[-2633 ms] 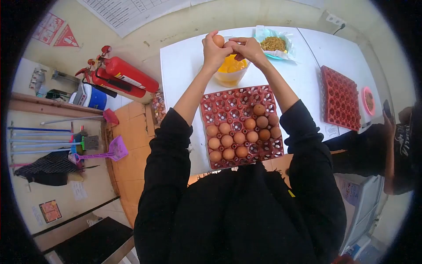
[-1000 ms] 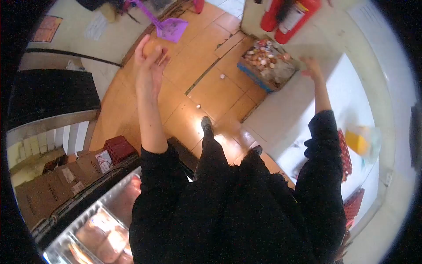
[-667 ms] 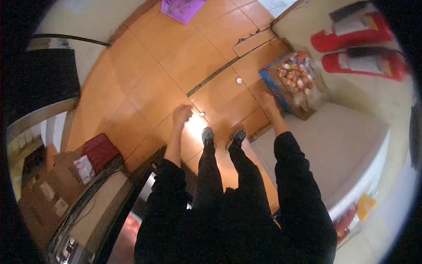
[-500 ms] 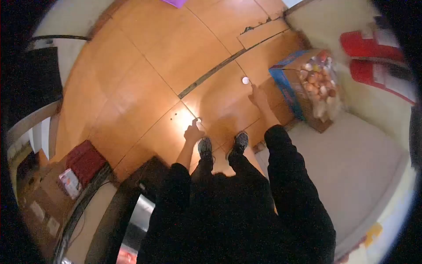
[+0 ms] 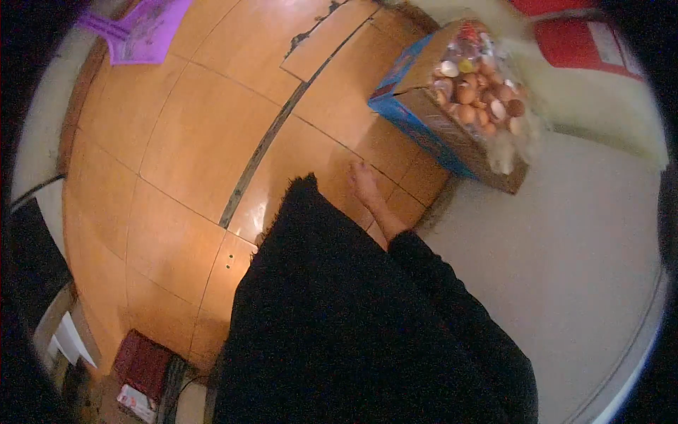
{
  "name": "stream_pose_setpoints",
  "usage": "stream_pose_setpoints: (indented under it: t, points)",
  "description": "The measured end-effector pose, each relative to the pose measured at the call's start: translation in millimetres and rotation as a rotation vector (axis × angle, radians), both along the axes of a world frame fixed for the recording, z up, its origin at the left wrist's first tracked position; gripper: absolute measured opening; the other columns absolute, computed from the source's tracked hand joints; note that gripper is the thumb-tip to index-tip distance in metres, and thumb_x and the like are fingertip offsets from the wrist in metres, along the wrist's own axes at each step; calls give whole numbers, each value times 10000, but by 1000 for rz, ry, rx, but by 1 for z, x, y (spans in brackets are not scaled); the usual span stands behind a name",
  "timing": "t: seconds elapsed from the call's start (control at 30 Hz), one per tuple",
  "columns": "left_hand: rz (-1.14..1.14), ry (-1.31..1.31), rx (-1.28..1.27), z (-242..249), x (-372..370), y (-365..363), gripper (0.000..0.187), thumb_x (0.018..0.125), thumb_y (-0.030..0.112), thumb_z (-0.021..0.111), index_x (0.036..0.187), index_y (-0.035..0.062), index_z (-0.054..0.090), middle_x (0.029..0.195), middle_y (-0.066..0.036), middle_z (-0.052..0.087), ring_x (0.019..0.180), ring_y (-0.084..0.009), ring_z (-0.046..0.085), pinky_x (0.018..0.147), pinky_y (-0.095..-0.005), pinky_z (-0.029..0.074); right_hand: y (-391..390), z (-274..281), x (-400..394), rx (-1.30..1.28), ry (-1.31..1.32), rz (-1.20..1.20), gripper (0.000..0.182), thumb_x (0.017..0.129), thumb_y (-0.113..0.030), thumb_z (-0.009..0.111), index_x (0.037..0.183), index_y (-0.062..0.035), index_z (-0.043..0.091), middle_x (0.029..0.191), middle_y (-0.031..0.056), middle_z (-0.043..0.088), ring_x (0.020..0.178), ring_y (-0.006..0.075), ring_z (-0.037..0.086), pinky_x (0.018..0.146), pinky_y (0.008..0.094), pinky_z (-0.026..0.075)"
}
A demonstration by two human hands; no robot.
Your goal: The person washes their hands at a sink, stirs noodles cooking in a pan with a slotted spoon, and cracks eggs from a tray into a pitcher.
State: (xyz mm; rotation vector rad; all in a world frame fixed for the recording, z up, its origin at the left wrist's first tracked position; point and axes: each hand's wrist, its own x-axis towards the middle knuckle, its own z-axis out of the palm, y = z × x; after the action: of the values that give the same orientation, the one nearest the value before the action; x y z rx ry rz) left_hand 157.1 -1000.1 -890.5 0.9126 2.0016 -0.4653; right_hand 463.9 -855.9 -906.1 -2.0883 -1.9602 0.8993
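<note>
Right hand (image 5: 364, 182) over the orange floor (image 5: 191, 141) — fingers blurred, cannot tell whether clenched — box (image 5: 424, 75) of eggshells (image 5: 480, 95) nearby

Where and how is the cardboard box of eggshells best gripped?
Probably by the cardboard box's blue-edged outer walls, from the open floor where the right hand is: the wall and white table flank other sides, and eggshells crowd its open top.

The floor tiles (image 5: 187, 205) look glossy, the box (image 5: 415, 71) matt cardboard.
</note>
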Motion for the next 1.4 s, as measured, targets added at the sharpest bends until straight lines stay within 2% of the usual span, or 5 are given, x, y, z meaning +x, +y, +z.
stream_pose_setpoints:
  t: [0.13, 0.6, 0.87, 0.93, 1.4]
  points:
    - [73, -182, 229, 16, -13, 27, 392, 699, 274, 573, 1022, 71, 486, 946, -154, 548, 779, -302, 570, 669, -412, 448, 22, 206, 40, 341, -42, -158, 408, 698, -40, 571, 1087, -42, 448, 862, 107, 516, 814, 239, 523, 713, 321, 429]
    - [-421, -614, 1181, 543, 282, 261, 526, 641, 170, 698, 1097, 32, 474, 840, -121, 567, 759, -229, 559, 622, -335, 447, -20, 594, 106, 381, 120, -605, 533, 727, -293, 611, 1161, -47, 423, 1109, 164, 476, 1012, 285, 473, 840, 362, 404]
    - [-224, -1188, 572, 568, 194, 300, 463, 700, 14, 626, 1104, 77, 408, 1030, -60, 477, 882, -193, 511, 722, -332, 483, -160, 829, 124, 622, 350, -685, 168, 753, -104, 588, 888, -5, 574, 800, 109, 579, 700, 168, 580, 624, 261, 471]
    - [559, -1352, 234, 651, 217, 308, 310, 764, 176, 552, 1028, 47, 454, 1021, -118, 480, 918, -243, 476, 788, -395, 432, -193, 888, 157, 637, 343, -710, 188, 725, -141, 601, 872, -29, 565, 762, 123, 563, 663, 223, 572, 603, 306, 453]
    - [48, -1951, -59, 968, 500, 126, 352, 856, 218, 418, 1128, -5, 409, 1116, -179, 460, 917, -226, 486, 768, -341, 415, -434, 864, 487, 480, -542, -724, 191, 641, -122, 531, 789, -17, 594, 797, 199, 556, 773, 362, 519, 707, 426, 429]
